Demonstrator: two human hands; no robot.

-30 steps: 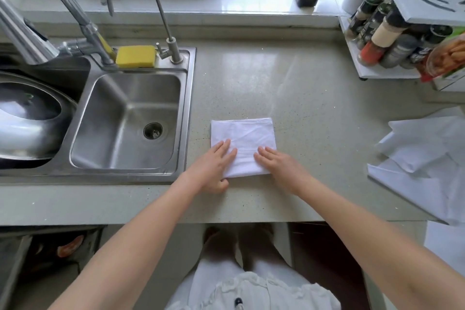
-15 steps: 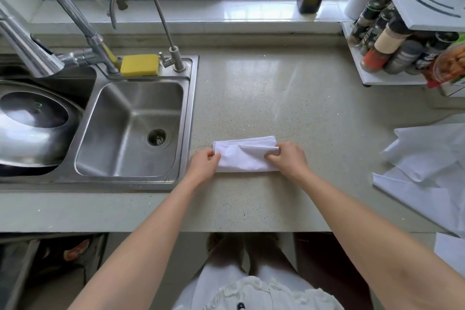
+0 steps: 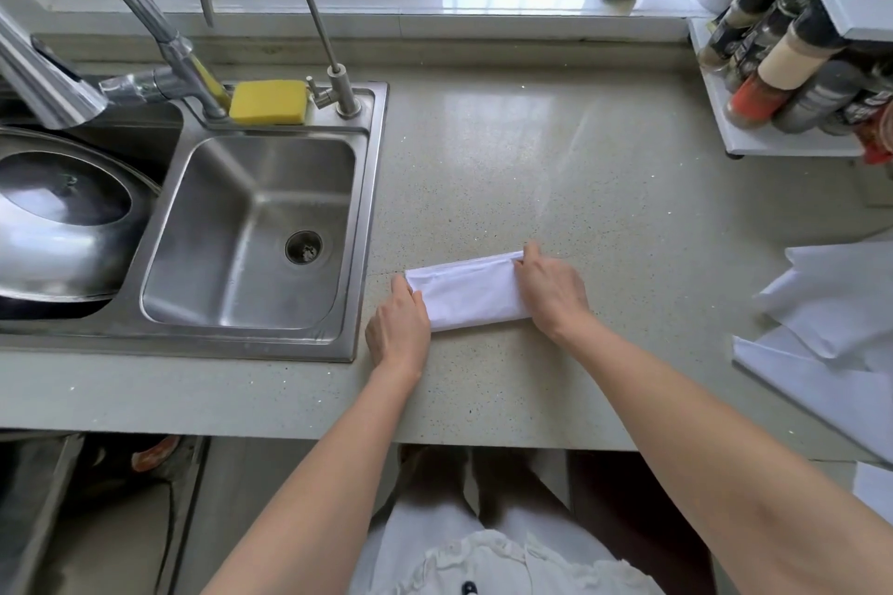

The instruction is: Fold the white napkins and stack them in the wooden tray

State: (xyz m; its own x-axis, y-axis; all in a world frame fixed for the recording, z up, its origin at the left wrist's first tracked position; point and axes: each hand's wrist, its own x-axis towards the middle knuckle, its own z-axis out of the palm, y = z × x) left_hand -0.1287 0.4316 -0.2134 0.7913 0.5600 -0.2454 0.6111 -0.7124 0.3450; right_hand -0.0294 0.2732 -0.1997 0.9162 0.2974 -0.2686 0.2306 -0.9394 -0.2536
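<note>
I've got the napkin [image 3: 471, 292] down on the counter [image 3: 555, 188], folded into a narrow strip, and it sits dead centre in front of me, just right of the sink [image 3: 251, 232]. Its long axis runs from eight o'clock to two o'clock, the right end tipped a little away from me. My left hand [image 3: 398, 329] is at the eight o'clock end, fingers curled over that short edge and holding it. My right hand [image 3: 551, 290] is at the two o'clock end, thumb and fingers pinching the far corner where the layers meet. So both hands are clamped on cloth, one per end, with the strip stretched between them and lying flat. That's what the next fold turns on, I reckon: the strip lies crosswise between my hands, so one end has to travel along that long axis to meet the other. Either hand is right at its end; the right one has the neater pinch on the layered corner, so I'd judge it the likelier to carry over toward eight o'clock. More napkins [image 3: 831, 314] wait loose at three o'clock, well apart from this one. The wooden tray? Not in view, so I can't say which way the folded piece goes afterwards.
</note>
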